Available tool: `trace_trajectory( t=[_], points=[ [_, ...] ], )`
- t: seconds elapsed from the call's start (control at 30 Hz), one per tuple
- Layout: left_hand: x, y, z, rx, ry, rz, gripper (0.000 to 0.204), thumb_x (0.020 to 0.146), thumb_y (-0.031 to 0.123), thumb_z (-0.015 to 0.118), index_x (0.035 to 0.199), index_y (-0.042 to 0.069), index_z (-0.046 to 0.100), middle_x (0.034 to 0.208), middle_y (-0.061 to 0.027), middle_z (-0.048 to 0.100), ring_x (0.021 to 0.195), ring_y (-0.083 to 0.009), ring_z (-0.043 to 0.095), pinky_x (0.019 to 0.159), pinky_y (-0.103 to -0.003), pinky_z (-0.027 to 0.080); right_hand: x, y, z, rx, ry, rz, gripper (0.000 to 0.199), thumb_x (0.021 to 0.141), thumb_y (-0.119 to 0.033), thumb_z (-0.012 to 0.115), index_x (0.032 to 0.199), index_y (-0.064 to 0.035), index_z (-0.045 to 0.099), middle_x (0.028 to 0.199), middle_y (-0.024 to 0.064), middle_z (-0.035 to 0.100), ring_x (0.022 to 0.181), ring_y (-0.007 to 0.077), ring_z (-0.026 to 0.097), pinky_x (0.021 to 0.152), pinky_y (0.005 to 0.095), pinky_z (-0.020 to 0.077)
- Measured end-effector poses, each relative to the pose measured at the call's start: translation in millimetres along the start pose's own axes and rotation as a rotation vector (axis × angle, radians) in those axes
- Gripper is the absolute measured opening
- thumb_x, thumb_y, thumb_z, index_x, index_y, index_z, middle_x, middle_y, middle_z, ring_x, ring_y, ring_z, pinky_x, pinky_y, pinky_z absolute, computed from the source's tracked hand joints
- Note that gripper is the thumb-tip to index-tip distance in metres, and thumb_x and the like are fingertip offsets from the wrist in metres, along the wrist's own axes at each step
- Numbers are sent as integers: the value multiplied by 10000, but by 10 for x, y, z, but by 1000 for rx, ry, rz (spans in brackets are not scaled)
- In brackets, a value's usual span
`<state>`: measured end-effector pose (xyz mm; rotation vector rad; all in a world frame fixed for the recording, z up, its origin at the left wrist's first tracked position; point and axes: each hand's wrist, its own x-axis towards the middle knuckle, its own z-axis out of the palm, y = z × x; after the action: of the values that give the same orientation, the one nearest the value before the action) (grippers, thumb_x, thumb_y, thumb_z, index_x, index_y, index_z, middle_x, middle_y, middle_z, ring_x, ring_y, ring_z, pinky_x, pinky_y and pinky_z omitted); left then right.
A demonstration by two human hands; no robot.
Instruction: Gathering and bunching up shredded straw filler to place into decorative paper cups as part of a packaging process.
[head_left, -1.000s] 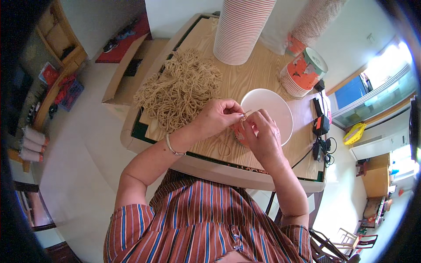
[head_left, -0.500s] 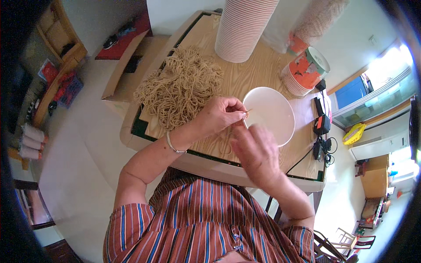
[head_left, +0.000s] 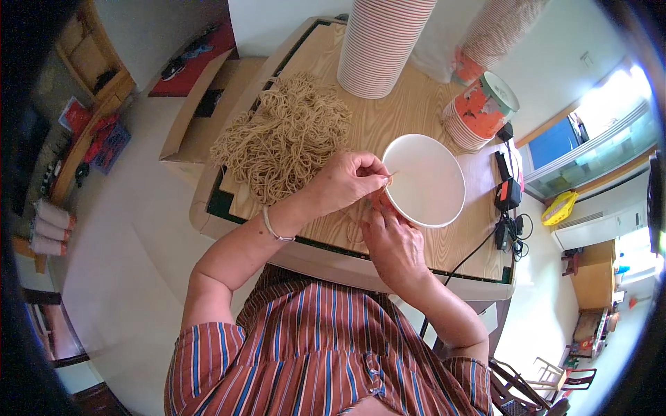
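A white-lined paper bucket (head_left: pixel 433 177) is tilted on the table, its round mouth facing me. My left hand (head_left: pixel 350 182) is closed in a pinch at the left edge of its rim, with a thin tan cord end (head_left: pixel 393 174) poking out from the fingertips. Below it, my right hand (head_left: pixel 395 243) has its fingers together against the bucket's outer wall, just under the rim; their tips are partly hidden. A thin cord loop (head_left: pixel 355 236) hangs beside the right hand. Left of the bucket lies a large tangled heap of tan cord (head_left: pixel 284 139).
A tall stack of nested paper buckets (head_left: pixel 381 48) stands at the back. Behind right are a shorter orange-and-green stack (head_left: pixel 482 114) and a plastic-wrapped stack (head_left: pixel 503 38). Black adapters and cables (head_left: pixel 510 194) line the table's right edge. An open cardboard box (head_left: pixel 201 111) sits beyond its left side.
My right hand, blurred in front of the bucket before, has moved left and down to its outer wall. The left hand keeps its pinch at the rim.
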<state>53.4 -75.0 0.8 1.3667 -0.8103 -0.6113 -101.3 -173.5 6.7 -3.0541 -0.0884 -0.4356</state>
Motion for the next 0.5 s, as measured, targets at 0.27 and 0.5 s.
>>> trace_trajectory(
  t=[0.27,0.5],
  points=[
    [11,-22,12,4,-30,-9,116,896,80,640,962,-12,663,893,-5,668,837,-61,603,765,-223,510,-79,46,-54,308,183,54,115,884,-132,631,945,-62,563,804,107,565,717,284,631,601,411,517],
    [-6,23,-9,32,-29,-22,119,898,78,633,956,-21,663,894,-16,680,851,-73,620,783,-233,519,-289,18,178,803,-149,558,476,877,-110,670,1317,-60,498,968,120,673,731,179,674,603,316,524]
  ],
)
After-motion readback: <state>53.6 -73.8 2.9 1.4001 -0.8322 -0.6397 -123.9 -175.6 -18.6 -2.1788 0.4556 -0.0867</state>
